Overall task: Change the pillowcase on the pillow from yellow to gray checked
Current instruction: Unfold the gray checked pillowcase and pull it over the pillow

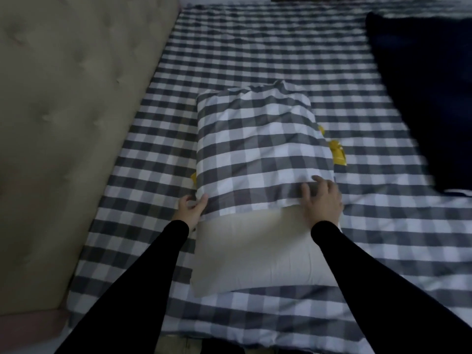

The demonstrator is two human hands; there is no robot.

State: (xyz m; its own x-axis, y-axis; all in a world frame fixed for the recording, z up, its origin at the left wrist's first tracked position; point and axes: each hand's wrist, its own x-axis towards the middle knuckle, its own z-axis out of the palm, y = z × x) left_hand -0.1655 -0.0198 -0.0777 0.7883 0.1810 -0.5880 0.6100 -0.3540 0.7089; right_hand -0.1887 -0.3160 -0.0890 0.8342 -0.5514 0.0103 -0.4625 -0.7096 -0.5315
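Pillow lies mid-frame on the checked bed, its far half inside the gray checked pillowcase. Left hand pinches the case's open edge; right hand presses on it, grip unclear. Yellow pillowcase peeks out underneath, right of center.

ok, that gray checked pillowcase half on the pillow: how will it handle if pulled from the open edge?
The gray checked pillowcase is probably floppy: it wrinkles and bunches at the far end. It likely slides in stages, since the pillow fills it snugly. The left hand and right hand at both corners suggest one-sided pulls would skew it.
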